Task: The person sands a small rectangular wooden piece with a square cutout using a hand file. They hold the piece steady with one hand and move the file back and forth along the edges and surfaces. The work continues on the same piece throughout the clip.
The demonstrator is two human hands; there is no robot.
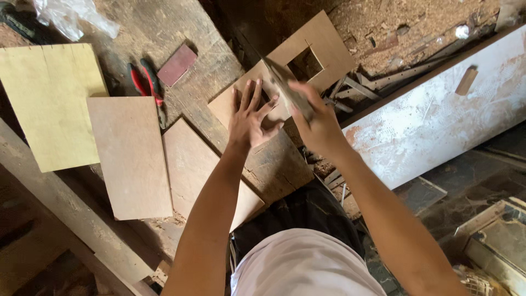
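Sanding or trimming apparently in hand: left hand (249,118) pressing flat, fingers spread, on a plywood panel with a square cut-out (323,41) lying across the bench (213,60) at 12 o'clock. Right hand (318,123) gripping a blurred block-like tool (287,90) against the panel — exact kind unreadable. Next stroke needing firm hold-down and steady pressure along the edge. Pliers (148,82) resting at 10 o'clock. Panel's near edge hiding behind both hands.

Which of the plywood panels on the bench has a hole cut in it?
The panel with the square cutout, under the left hand, top centre. The yellowish panel and the two brown panels beside it are solid.
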